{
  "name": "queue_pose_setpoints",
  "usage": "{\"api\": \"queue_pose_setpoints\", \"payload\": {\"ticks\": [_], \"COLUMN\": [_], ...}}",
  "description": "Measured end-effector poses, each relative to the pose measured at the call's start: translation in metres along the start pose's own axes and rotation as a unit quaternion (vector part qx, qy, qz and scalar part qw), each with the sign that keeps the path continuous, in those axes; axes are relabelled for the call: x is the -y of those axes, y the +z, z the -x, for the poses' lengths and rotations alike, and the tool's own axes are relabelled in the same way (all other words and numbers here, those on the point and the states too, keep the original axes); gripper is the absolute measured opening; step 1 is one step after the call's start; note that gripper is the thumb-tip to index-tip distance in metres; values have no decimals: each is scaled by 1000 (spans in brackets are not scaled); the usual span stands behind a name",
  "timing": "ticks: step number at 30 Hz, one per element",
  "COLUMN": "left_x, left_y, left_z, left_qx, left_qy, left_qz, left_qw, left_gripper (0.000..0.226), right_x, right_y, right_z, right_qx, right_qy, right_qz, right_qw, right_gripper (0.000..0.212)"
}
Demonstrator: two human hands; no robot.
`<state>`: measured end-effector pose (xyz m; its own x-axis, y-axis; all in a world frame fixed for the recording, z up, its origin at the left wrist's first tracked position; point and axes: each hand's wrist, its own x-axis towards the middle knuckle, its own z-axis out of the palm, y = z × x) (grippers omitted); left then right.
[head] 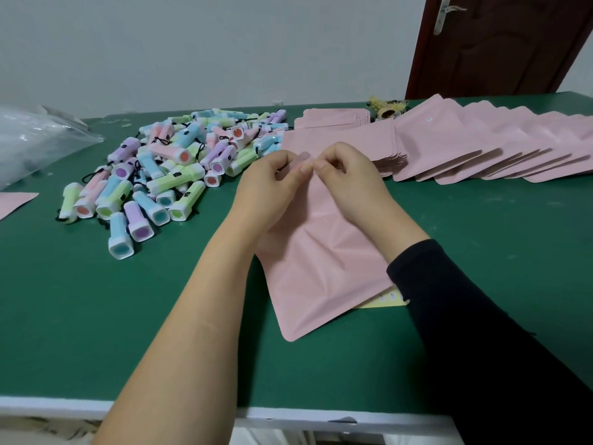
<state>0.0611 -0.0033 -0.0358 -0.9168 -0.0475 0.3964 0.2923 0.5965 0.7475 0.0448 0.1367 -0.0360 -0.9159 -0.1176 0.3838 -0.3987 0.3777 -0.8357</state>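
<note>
A pink flat pouch [321,268] lies on the green table [96,300] in front of me, its far end lifted. My left hand [272,184] and my right hand [349,175] meet at that far end, and the fingertips of both pinch the pouch's top edge side by side. The pouch body is creased and bulges a little. What is inside it is hidden. A yellow sheet [385,302] pokes out from under the pouch near my right sleeve.
A heap of several pastel toy flashlights [167,175] covers the table's left middle. Fanned rows of pink pouches [481,146] lie at the right rear. A clear plastic bag [35,139] sits far left; a pink pouch corner [14,202] lies below it. A door [500,43] stands behind.
</note>
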Motion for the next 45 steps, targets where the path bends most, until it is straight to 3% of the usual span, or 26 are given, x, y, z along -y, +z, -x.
{"api": "queue_pose_setpoints", "payload": {"ticks": [14, 22, 28, 30, 33, 35, 38, 41, 43, 45], "left_x": [24, 20, 15, 14, 12, 12, 12, 14, 15, 17], "left_y": [-33, -34, -31, -29, -25, -18, -12, -10, -8, -8], "left_z": [-3, -2, -4, -4, 1, 3, 0, -3, -4, -5], "left_qx": [-20, -38, -27, 15, 164, 194, 127, 54, 7, -39], "left_qy": [-93, -110, -104, -121, -161, -169, -176, -172, -166, -161], "left_qz": [-41, 117, 228, 266, 284, 272, 275, 274, 251, 219], "left_qw": [995, 986, 968, 956, 931, 927, 937, 945, 954, 962], "left_gripper": [35, 34, 42, 31, 24, 20, 6, 11, 16, 24], "right_x": [-4, 4, 9, 8, 5, 3, -3, -9, -12, -12], "right_y": [-17, -23, -26, -26, -29, -32, -37, -34, -27, -21], "right_z": [-8, -5, -3, -2, -2, -4, -6, -1, 1, 0], "right_qx": [-121, -107, -118, -133, -173, -174, -72, 70, 61, 37], "right_qy": [99, 155, 58, 56, 74, 100, 137, 146, 131, 122], "right_qz": [-108, -185, -145, -154, -224, -257, -238, -145, -88, -67], "right_qw": [982, 965, 981, 978, 956, 945, 959, 976, 986, 990], "right_gripper": [8, 19, 44, 46, 36, 42, 35, 25, 23, 39]}}
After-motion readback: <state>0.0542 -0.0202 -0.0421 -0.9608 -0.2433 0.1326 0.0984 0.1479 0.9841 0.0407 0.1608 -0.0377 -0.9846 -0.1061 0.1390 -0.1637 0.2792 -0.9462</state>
